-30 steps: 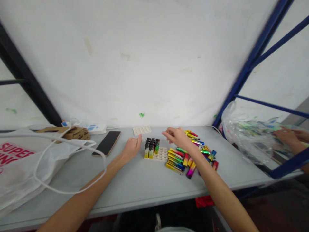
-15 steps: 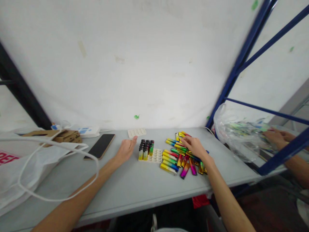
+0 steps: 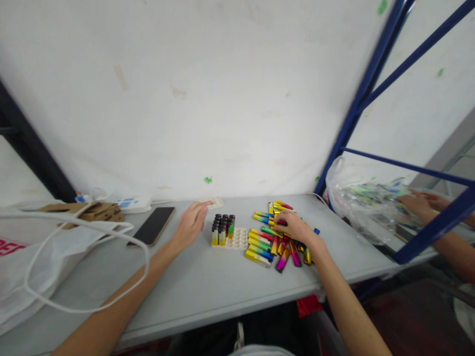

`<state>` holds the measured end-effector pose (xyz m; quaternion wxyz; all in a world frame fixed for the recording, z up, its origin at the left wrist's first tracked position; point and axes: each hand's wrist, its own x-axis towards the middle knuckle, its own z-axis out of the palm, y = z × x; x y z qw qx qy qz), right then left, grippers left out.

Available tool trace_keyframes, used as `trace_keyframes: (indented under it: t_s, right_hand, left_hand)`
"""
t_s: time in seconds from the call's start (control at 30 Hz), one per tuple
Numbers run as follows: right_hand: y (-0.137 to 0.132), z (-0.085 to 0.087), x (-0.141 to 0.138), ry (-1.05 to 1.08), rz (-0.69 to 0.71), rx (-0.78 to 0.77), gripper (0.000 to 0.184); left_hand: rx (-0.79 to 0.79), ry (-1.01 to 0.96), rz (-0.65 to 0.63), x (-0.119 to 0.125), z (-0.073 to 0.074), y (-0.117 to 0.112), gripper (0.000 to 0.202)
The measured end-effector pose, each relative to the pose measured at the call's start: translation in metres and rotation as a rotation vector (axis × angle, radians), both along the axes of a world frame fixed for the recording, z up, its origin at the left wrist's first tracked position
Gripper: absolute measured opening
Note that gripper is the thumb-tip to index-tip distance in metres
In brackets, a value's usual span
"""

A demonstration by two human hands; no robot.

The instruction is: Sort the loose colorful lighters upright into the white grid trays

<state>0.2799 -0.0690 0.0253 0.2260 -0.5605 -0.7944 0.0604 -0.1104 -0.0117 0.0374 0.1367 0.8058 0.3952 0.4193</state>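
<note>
Several lighters (image 3: 222, 238) with black tops stand upright in the left part of a white holed tray (image 3: 239, 238). To its right lies a pile of colourful lighters (image 3: 260, 248), in yellow, green, blue, red and purple. My right hand (image 3: 295, 228) is over the pile, its fingers bent and closed round a lighter among the others. That lighter is mostly hidden by the fingers. My left hand (image 3: 191, 225) is open beside the standing lighters, its fingers stretched over the near left edge of a second white tray (image 3: 217, 201) at the back.
A phone (image 3: 154, 226) lies at left, near a white bag (image 3: 74, 252), brown cardboard (image 3: 100, 211) and a looping white cable (image 3: 146, 267). A clear plastic bag (image 3: 367, 212) is at right, beside the blue metal frame (image 3: 343, 133). Another person's hands (image 3: 419, 205) are beyond it.
My left hand has reached back, its fingers now stretched over the rear tray. My right hand has shifted slightly left and lower over the pile.
</note>
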Motion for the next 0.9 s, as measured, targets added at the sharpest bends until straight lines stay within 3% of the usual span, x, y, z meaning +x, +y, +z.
trace_keyframes:
  t_s: [0.17,0.33,0.47,0.57,0.73,0.9]
  right_hand:
    - [0.002,0.008,-0.007,0.038,-0.022,0.035,0.01]
    - [-0.006,0.031,-0.033,0.401,-0.032,0.026,0.026]
    - [-0.015,0.038,-0.067,0.903,0.138,-0.161,0.04]
    - [-0.018,0.036,-0.09,1.109,0.159,-0.243,0.044]
    - [-0.012,0.024,-0.109,1.125,0.04,-0.208,0.046]
    - [-0.01,0.015,-0.12,1.152,0.085,-0.238,0.052]
  left_hand:
    - [-0.26,-0.094,-0.321,-0.001,-0.005,0.006,0.077]
    - [-0.507,0.025,-0.44,-0.004,-0.009,0.004,0.113]
    - [-0.401,0.152,-0.464,-0.004,-0.006,-0.002,0.112]
    - [-0.326,0.18,-0.473,-0.003,-0.006,-0.002,0.1]
    - [-0.267,0.174,-0.393,0.005,-0.013,-0.002,0.092]
    - [-0.235,0.155,-0.341,0.014,-0.018,-0.005,0.086]
